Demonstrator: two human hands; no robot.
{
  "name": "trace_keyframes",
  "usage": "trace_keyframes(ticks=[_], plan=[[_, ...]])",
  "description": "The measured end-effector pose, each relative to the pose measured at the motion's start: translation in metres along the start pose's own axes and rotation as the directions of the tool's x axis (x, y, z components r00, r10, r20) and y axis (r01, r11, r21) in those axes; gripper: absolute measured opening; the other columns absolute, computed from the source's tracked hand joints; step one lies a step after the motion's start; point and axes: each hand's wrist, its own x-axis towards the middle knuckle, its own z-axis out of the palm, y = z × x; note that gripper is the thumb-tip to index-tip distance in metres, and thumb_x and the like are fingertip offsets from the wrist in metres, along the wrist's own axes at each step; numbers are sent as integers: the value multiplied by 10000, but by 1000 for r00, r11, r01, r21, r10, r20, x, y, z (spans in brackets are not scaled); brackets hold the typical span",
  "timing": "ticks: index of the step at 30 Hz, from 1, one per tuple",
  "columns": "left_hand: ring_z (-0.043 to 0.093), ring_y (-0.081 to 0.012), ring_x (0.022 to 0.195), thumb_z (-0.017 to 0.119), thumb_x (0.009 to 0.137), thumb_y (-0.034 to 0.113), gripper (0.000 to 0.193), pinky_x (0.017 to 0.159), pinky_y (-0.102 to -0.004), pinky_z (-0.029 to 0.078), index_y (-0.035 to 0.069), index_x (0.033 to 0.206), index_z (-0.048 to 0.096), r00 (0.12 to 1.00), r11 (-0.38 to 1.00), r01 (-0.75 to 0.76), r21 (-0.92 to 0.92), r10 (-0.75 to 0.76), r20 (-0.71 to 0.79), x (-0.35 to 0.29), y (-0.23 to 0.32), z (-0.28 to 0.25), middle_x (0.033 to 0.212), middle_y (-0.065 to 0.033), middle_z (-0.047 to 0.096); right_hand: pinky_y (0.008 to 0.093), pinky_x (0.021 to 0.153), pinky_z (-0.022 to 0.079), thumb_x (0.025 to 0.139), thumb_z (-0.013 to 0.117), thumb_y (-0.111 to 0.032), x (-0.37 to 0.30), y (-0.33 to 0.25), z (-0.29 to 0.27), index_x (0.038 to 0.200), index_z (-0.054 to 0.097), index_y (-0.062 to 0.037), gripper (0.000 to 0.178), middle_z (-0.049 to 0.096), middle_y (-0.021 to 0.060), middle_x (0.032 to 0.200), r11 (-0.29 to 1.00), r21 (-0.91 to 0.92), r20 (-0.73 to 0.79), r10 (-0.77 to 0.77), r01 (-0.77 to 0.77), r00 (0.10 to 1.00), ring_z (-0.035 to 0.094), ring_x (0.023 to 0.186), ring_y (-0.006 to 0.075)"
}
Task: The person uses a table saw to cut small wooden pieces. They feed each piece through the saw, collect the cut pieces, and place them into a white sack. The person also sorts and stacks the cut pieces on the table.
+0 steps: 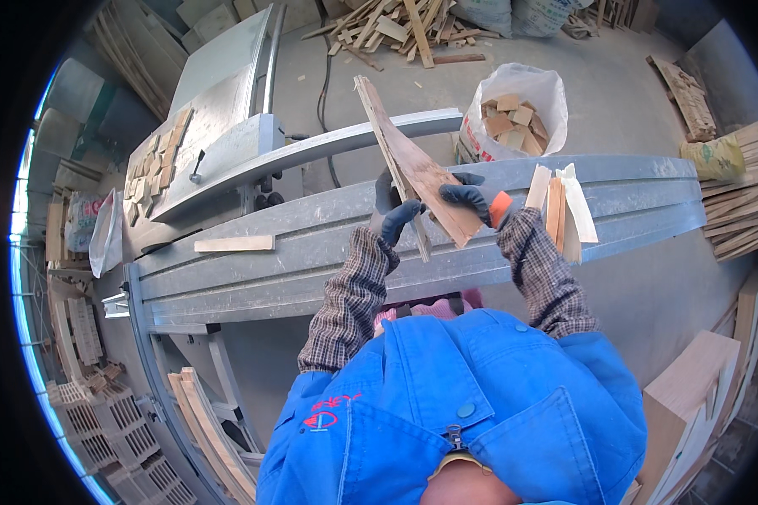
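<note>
Both my hands wear dark gloves and hold wood above the grey metal sliding table point(312, 206). A narrow wooden strip point(387, 156) is gripped by my left hand point(396, 215), its fingers closed round the lower part. My right hand point(472, 198) is closed on a wider wooden board point(425, 168), near its lower end. The two pieces meet toward their far ends and spread apart nearer me. To the right of my right hand, several short wooden strips point(556, 210) lie across the table. A short pale strip point(234, 243) rests on the table at left.
Beyond the table stands a white sack point(526, 93) full of wood offcuts. Small wooden blocks point(160, 164) lie on the saw table at left, beside a metal fence rail point(337, 147). Scrap wood point(387, 29) is heaped on the far floor. Long strips point(745, 194) are stacked at right.
</note>
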Motion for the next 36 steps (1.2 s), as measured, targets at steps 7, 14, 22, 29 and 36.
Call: trace_keyframes(ticks=[7, 14, 22, 29, 36], plan=[[560, -183, 941, 825, 647, 345, 1088, 823, -329, 509, 98, 1547, 266, 990, 950, 126, 285, -139, 28, 3, 32, -67, 1113, -103, 553, 283, 862, 563, 848, 805, -301, -52, -82, -64, 1290, 604, 27, 586, 700, 109, 1122, 976, -215, -68, 25, -39, 997, 686, 950, 165], [534, -322, 1228, 935, 573, 360, 1019, 1100, -448, 429, 101, 1445, 475, 883, 583, -55, 811, -351, 313, 15, 86, -61, 1297, -156, 541, 316, 881, 563, 792, 848, -338, -102, -146, -141, 1343, 578, 24, 713, 691, 128, 1160, 755, -608, -33, 287, -247, 957, 679, 970, 183], [501, -346, 1253, 918, 588, 352, 825, 1105, -470, 419, 82, 1305, 612, 808, 385, -488, 783, -138, 572, 18, 112, -49, 1316, -182, 549, 307, 909, 536, 769, 858, -376, -131, -161, -128, 1322, 617, -13, 704, 697, 97, 1151, 672, -696, -87, 271, -253, 959, 659, 981, 164], [523, -396, 1180, 890, 537, 341, 775, 1010, -497, 441, 120, 1242, 654, 880, 109, -465, 879, -49, 472, -9, 81, -33, 1250, -192, 567, 392, 810, 513, 759, 780, -356, -133, -119, -96, 1036, 712, -63, 409, 700, 137, 931, 139, -965, -247, -216, -221, 945, 670, 867, 268], [528, -410, 1195, 890, 561, 274, 780, 1032, -488, 465, 118, 1279, 628, 818, 4, -573, 820, -56, 572, -17, 98, -30, 1294, -217, 544, 413, 884, 498, 814, 735, -376, -164, -103, -95, 1049, 714, -86, 374, 694, 153, 1025, 67, -988, -151, -241, -139, 959, 646, 1022, 280]])
